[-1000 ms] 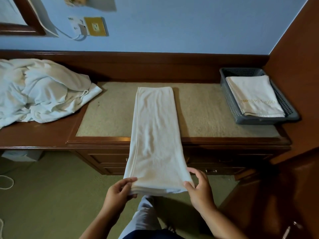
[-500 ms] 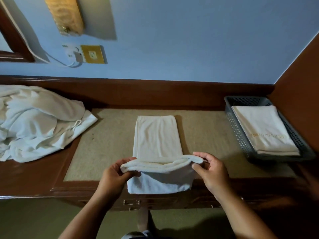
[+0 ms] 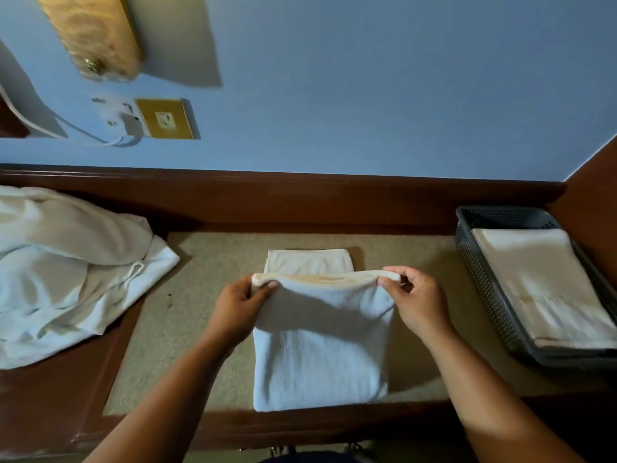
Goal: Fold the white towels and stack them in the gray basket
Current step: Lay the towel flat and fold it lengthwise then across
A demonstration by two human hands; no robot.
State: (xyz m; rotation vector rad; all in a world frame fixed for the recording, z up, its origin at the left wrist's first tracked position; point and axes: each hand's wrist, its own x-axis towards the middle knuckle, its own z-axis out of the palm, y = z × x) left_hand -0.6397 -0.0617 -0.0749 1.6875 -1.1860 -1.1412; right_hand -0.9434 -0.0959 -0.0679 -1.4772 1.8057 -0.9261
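**Mid-fold: towel edge pinched at both corners, far end uncovered**

The white towel lies centre frame on the tan surface. Its long axis runs bottom-to-top of frame, i.e. straight away from the person. Both hands pinch the doubled-over edge. The left hand has its thumb on top of the left corner; the right hand nips the right corner w/ fingertips. The edge sits across the strip, raised a little, approx. level between the two hands. Beyond it, toward upper frame, a short bit of the bottom layer shows uncovered.

Next move is prob. to carry the edge fwd along that axis & lay it flush w/ the far end. Both hands are equally near, so uneven travel would skew the fold.

The gray basket sits at right of frame w/ one folded towel inside, nearer the right hand. The unfolded pile is at left.
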